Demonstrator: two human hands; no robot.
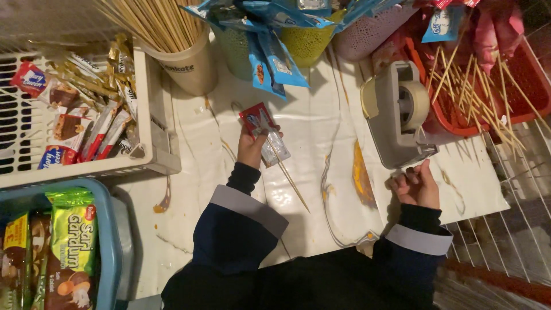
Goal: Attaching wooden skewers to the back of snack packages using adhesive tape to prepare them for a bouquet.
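My left hand (252, 148) grips a small red and silver snack packet (264, 132) together with a thin wooden skewer (290, 181) that runs down and to the right from it. My right hand (418, 185) rests with curled fingers at the front of a grey tape dispenser (396, 123), at its cutting edge. A roll of tape (414, 104) sits in the dispenser. Both arms wear dark blue sleeves with grey cuffs.
A beige cup of skewers (189, 57) stands at the back. A white basket of snack bars (150, 115) is at left, a blue basket with green packets (112, 241) below it. A red tray with loose skewers (516, 74) is at right. Mesh cups hold blue packets (275, 51).
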